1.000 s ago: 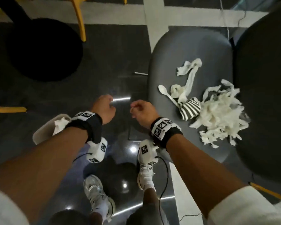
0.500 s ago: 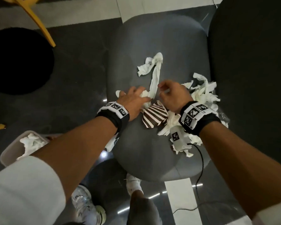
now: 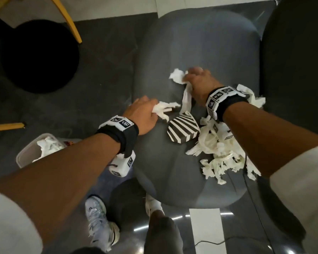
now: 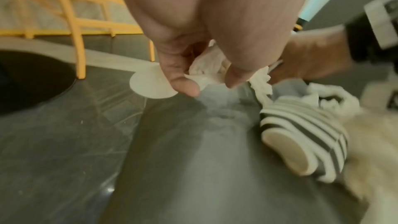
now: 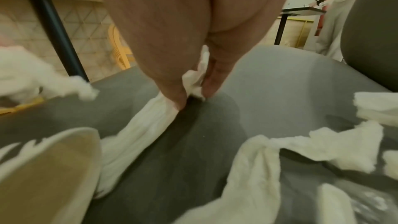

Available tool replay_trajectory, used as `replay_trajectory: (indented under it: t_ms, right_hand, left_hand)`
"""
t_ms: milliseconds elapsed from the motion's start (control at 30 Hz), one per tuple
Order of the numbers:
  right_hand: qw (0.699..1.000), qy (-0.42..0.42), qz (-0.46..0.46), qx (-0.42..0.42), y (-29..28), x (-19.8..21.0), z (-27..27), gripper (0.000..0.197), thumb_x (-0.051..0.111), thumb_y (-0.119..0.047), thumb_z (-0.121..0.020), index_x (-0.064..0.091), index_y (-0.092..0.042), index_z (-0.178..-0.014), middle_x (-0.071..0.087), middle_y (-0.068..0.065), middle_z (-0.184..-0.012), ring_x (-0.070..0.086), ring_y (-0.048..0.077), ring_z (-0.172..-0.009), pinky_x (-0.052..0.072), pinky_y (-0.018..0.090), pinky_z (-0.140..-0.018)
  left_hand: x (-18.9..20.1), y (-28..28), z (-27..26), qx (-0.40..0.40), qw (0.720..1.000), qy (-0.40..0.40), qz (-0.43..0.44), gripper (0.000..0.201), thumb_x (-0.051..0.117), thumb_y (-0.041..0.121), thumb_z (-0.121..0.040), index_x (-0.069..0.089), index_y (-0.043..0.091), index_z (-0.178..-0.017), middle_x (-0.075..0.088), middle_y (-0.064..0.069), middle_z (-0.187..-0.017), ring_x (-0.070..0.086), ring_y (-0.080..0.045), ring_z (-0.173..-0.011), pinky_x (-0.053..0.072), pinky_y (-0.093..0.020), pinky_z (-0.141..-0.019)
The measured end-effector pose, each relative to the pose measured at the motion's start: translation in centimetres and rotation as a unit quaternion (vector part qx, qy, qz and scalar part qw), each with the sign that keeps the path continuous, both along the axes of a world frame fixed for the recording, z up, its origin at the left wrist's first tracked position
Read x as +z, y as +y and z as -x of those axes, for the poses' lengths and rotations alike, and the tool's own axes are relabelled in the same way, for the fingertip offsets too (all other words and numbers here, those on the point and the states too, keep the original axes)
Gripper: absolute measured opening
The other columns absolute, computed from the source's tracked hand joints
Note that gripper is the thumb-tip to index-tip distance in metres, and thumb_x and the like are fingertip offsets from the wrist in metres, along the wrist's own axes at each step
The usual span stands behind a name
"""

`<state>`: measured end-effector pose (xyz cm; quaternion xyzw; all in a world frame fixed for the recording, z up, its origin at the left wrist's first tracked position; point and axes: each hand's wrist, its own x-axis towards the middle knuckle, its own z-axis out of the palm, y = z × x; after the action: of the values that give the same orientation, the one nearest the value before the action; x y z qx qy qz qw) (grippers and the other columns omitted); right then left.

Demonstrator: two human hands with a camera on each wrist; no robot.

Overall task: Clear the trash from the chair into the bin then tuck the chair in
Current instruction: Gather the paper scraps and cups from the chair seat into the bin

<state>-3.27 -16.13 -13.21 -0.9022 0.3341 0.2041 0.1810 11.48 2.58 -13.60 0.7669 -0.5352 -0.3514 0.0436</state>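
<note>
gathering still: bin behind my left hand already holds some tissue. that hand clutches tissue and a spoon; my right hand pinches a strip. striped cup and shreds remain on the chair, untucked.

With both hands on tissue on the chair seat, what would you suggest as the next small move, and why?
Probably lift both handfuls and carry them to the bin. The left hand grips a crumpled tissue and a plastic spoon; the right hand pinches a long tissue strip. The bin sits on the floor beside the chair seat.
</note>
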Motion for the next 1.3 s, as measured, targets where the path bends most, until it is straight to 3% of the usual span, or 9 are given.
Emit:
replay_trajectory:
  t_ms: [200,367,467,600,833,967,1100,1233,1300]
  right_hand:
    - [0.992,0.066,-0.033,-0.100,1.3,1.7,2.2,0.021,0.057,-0.022,-0.090,0.069,-0.010,-0.102,0.069,0.014,-0.103,0.065,0.036,-0.100,0.046,0.032,-0.078]
    - [0.970,0.061,-0.171,-0.161,3.1,2.8,3.7,0.019,0.061,-0.027,-0.090,0.068,-0.011,-0.083,0.073,0.006,-0.077,0.072,0.026,-0.076,0.055,0.032,-0.068]
    - [0.958,0.017,-0.217,-0.189,4.4,2.8,3.5,0.015,0.061,-0.026,-0.094,0.065,-0.017,-0.083,0.070,0.003,-0.076,0.070,0.022,-0.071,0.056,0.031,-0.066]
    - [0.952,-0.007,-0.235,-0.197,6.6,2.7,2.2,0.023,0.061,-0.027,-0.093,0.070,-0.007,-0.101,0.075,0.015,-0.094,0.072,0.031,-0.088,0.058,0.045,-0.086]
    - [0.948,-0.036,-0.262,-0.176,11.9,4.6,-4.9,0.016,0.062,-0.025,-0.091,0.069,-0.011,-0.097,0.076,0.012,-0.092,0.073,0.025,-0.081,0.061,0.038,-0.081]
    - [0.956,-0.071,-0.246,-0.140,17.1,3.8,-11.8,0.008,0.066,-0.033,-0.083,0.066,-0.027,-0.077,0.073,0.005,-0.080,0.070,0.024,-0.075,0.060,0.048,-0.083]
    - [0.963,-0.039,-0.257,-0.070,24.7,0.8,-19.5,0.020,0.061,-0.045,-0.080,0.068,-0.027,-0.077,0.070,-0.003,-0.077,0.069,0.022,-0.078,0.058,0.046,-0.085]
    - [0.963,-0.031,-0.269,0.007,33.5,-2.5,-27.0,0.028,0.056,-0.033,-0.097,0.058,-0.025,-0.070,0.059,-0.010,-0.067,0.057,0.008,-0.064,0.045,0.018,-0.065]
    - [0.963,-0.041,-0.262,0.044,37.4,-5.2,-30.5,0.023,0.052,-0.030,-0.099,0.062,-0.021,-0.081,0.060,-0.007,-0.072,0.057,0.011,-0.069,0.043,0.018,-0.065]
  left_hand:
    - [2.4,-2.0,3.2,0.110,0.987,0.110,-0.037,0.014,0.052,0.033,-0.089,0.054,0.019,-0.092,0.061,-0.005,-0.101,0.059,-0.026,-0.091,0.038,-0.030,-0.069]
    - [0.2,-1.7,7.1,0.055,0.985,0.080,-0.140,0.067,0.077,0.061,-0.055,0.056,0.027,-0.109,0.052,0.001,-0.113,0.055,-0.025,-0.108,0.050,-0.036,-0.088]
    - [-0.8,-0.9,8.2,0.037,0.987,0.049,-0.146,0.071,0.075,0.061,-0.046,0.063,0.034,-0.110,0.054,-0.003,-0.115,0.056,-0.030,-0.109,0.053,-0.043,-0.092]
    - [-0.3,0.4,6.8,0.045,0.991,0.065,-0.104,0.058,0.073,0.057,-0.051,0.070,0.031,-0.102,0.070,-0.004,-0.107,0.067,-0.029,-0.096,0.056,-0.038,-0.084]
    - [0.5,7.2,0.0,0.163,0.977,0.131,-0.029,0.038,0.081,0.031,-0.072,0.070,0.020,-0.107,0.074,0.000,-0.105,0.069,-0.021,-0.096,0.056,-0.033,-0.084]
    - [0.6,14.4,-5.2,0.308,0.929,0.206,0.016,0.034,0.080,0.017,-0.078,0.069,0.021,-0.110,0.070,0.013,-0.095,0.064,-0.003,-0.082,0.040,0.001,-0.060]
    - [-1.3,23.5,-10.9,0.415,0.884,0.215,0.024,0.032,0.080,0.023,-0.078,0.070,0.024,-0.108,0.075,0.009,-0.104,0.070,-0.012,-0.098,0.054,-0.023,-0.088]
    - [-4.6,32.1,-16.6,0.481,0.857,0.187,0.011,0.036,0.075,0.020,-0.083,0.067,0.025,-0.118,0.073,0.003,-0.116,0.066,-0.018,-0.110,0.049,-0.032,-0.101]
    - [-6.4,35.7,-19.5,0.487,0.862,0.137,0.012,0.044,0.074,0.021,-0.084,0.063,0.019,-0.126,0.068,-0.002,-0.126,0.061,-0.023,-0.120,0.045,-0.038,-0.108]
